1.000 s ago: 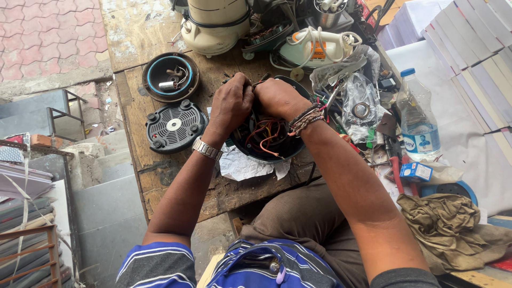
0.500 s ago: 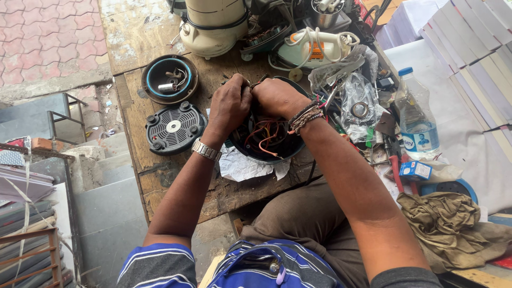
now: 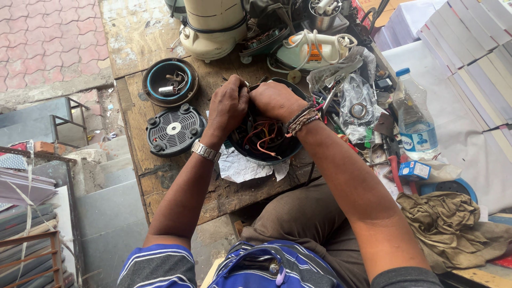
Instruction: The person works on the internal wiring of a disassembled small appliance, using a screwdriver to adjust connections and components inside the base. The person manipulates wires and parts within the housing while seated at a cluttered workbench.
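Observation:
A round black appliance base [image 3: 265, 152] lies open on the worn wooden bench, with red, orange and dark wires showing inside. My left hand [image 3: 228, 108], a metal watch on its wrist, is closed over the far left rim of the base. My right hand [image 3: 274, 100], with cord bracelets on the wrist, is closed right beside it over the same spot. The fingertips of both hands meet there and hide what they pinch. Under the base's near edge lies a crumpled white paper [image 3: 242, 167].
A black vented round cover [image 3: 174, 130] and a black ring-shaped housing [image 3: 169, 81] lie to the left. A cream appliance body [image 3: 214, 29] and a white clothes iron [image 3: 312, 49] stand behind. Tools, plastic bags, a water bottle [image 3: 415, 121] and a rag [image 3: 450, 221] crowd the right.
Both hands stay bunched over the far rim of the base with only slight shifts. Nothing else on the bench has moved.

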